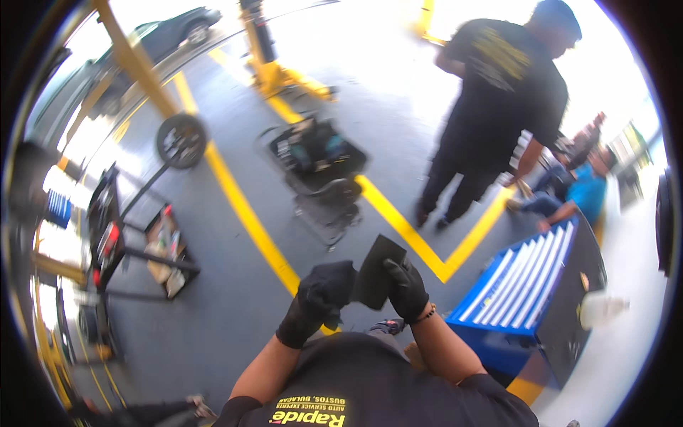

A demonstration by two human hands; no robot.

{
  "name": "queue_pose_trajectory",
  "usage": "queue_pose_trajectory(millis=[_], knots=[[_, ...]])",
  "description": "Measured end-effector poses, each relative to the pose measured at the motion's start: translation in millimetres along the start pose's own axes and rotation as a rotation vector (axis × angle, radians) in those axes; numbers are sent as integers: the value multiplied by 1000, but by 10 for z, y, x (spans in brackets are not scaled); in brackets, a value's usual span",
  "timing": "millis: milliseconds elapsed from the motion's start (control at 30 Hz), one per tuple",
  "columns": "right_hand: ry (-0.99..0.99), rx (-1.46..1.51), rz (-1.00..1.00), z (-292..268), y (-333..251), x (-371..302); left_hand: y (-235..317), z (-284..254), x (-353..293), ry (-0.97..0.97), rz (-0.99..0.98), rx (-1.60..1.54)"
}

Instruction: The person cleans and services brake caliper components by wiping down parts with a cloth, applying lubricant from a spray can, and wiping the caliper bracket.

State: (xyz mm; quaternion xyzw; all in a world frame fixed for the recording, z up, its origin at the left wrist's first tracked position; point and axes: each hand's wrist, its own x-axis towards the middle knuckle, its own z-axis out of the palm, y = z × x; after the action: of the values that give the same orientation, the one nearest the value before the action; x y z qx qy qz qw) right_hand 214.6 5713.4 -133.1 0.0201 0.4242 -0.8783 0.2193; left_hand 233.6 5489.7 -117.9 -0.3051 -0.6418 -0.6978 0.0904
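Observation:
In front of my chest, my right hand [408,289], in a black glove, grips a flat dark rectangular sheet [374,274] by its right side. The sheet is tilted, and its exact kind cannot be made out. My left hand [302,314], also gloved in black, is closed around a bunched dark cloth [333,280] just left of the sheet. The cloth lies close to the sheet's left edge; whether they touch is blurred. Glove and cloth are nearly the same colour, so my left fingers are hard to separate.
Ahead stands a wheeled tray cart [313,174] loaded with dark items. A blue tool cabinet [523,285] is at the right, a black tool trolley [114,245] at the left. One person [498,107] stands ahead; another in blue [587,188] sits low. A yellow lift post [267,53] rises beyond.

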Motion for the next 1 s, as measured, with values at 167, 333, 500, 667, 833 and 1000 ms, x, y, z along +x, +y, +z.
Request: queue_pose_trajectory(millis=[167, 333, 500, 667, 833, 1000], knots=[[-165, -346, 131, 1566, 1132, 871, 891, -1519, -1108, 404, 22, -56], [-201, -274, 262, 3024, 2107, 1336, 1246, -2711, -2159, 790, -142, 111], [-307, -493, 261, 3774, 2667, 1922, 1410, -3678, -2317, 1081, -89, 126], [-180, -431, 157, 4158, 3155, 3089, 932, -4761, -2558, 1258, -213, -142], [-394, -758, 112, 4708, 4244, 4604, 673, -5550, -3049, 1543, -274, -189], [-691, -549, 622, 6232, 5347, 5311, 1105, -6090, -3465, 1720, -131, -194]])
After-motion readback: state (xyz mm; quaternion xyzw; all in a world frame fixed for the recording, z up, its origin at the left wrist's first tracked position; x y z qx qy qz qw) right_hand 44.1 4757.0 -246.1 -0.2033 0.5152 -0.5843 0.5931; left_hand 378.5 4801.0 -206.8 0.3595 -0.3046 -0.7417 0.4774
